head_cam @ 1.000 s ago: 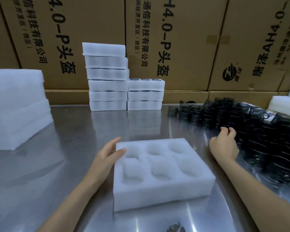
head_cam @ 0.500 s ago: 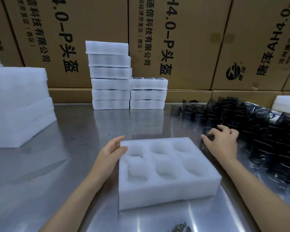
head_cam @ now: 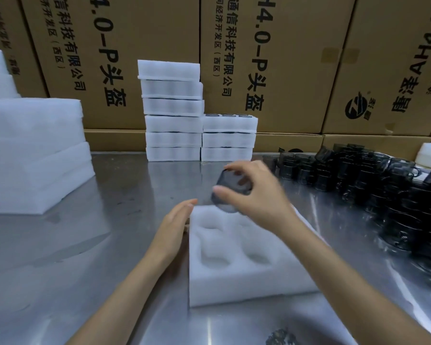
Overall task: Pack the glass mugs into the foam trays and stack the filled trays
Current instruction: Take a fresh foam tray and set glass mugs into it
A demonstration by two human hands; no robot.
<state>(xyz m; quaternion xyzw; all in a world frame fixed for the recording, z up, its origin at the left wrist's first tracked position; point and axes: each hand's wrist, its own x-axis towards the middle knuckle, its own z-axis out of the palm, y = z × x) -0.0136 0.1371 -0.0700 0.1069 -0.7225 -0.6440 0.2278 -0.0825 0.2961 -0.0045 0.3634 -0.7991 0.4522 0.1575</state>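
Gripping dark mug in right hand, over foam tray

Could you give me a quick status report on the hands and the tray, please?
Right hand grips a glass mug over the foam tray. Left hand open against its side. Visible pockets empty, nothing blocking.

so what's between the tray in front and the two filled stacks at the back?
Head view: bare steel table, except the right hand holding a mug over the tray's far edge. Stacks stand beyond.
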